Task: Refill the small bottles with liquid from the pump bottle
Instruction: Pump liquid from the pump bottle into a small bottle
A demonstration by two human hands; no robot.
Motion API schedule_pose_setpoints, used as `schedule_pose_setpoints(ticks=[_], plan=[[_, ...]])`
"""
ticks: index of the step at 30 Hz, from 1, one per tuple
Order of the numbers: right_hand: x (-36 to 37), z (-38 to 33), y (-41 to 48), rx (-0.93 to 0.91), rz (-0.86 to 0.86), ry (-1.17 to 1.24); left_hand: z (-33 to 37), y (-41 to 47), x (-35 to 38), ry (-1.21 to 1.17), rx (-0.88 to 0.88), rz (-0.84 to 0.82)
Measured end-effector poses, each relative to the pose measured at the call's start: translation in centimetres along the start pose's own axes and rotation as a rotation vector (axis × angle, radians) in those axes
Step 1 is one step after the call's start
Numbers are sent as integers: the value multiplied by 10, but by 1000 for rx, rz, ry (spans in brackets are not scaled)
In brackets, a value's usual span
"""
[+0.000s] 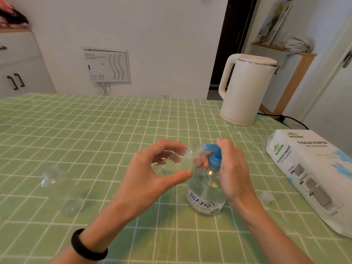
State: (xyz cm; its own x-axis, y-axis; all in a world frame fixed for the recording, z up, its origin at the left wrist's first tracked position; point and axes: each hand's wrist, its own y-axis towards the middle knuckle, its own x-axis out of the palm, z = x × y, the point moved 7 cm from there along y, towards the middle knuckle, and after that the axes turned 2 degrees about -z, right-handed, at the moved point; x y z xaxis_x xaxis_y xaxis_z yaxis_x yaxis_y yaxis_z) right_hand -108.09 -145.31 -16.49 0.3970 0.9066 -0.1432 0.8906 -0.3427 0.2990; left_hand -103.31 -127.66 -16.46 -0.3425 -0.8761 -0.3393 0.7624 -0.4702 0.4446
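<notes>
A clear pump bottle (205, 197) with a blue pump head (214, 156) and a blue-lettered label stands on the green checked tablecloth (114, 130). My right hand (233, 174) rests on the pump head, its fingers curled over it. My left hand (152, 174) holds a small clear bottle (179, 161) tilted, with its mouth at the pump's spout. Two more small clear bottles lie on the cloth to the left, one (51, 177) farther back and one (73, 203) nearer. A small clear cap (266, 197) lies right of the pump bottle.
A white electric kettle (245, 90) stands at the table's far right, its cord trailing off the edge. A pack of tissue paper (314, 168) lies along the right side. White cabinets (21, 63) stand beyond the table at the left.
</notes>
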Motion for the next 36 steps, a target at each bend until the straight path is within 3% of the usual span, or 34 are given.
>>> schedule_pose_setpoints(ticks=[36], plan=[[1,3,0,-34,-14,-13,0,-5,7,-91,-37,-10]])
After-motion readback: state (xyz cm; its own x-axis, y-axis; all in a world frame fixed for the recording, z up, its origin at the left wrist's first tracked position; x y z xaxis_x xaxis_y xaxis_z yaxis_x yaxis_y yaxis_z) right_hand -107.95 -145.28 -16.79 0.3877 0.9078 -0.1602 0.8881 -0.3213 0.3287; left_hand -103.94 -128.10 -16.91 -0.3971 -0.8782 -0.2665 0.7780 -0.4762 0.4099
